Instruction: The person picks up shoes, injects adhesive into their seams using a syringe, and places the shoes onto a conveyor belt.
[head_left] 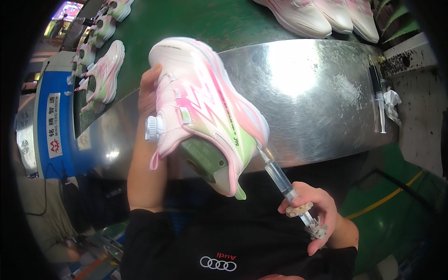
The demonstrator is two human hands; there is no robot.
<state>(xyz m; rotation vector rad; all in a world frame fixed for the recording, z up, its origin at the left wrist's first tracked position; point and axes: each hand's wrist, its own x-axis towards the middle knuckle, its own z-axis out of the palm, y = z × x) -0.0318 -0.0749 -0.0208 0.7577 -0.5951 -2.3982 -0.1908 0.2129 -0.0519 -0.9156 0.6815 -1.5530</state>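
Observation:
My left hand point(150, 88) is wrapped round the far side of a pink, white and green sneaker point(205, 100), which is tilted with its side toward me. A white dial knob sits on its tongue, and a dark green shoe last point(201, 155) fills its opening. In my right hand point(313, 205) is a clear syringe point(279, 179), gripped at the barrel's flange and plunger, with tape or padding wrapped there. The needle tip meets the edge between the sole and upper near the heel. Part of my left hand's fingers is hidden behind the shoe.
A shiny metal plate point(298, 112) lies on the green work surface point(186, 23). More sneakers stand at the far right point(322, 18) and along the left point(105, 74). A second syringe point(379, 100) and crumpled white paper point(392, 105) lie by the right edge. A blue machine point(65, 116) stands left.

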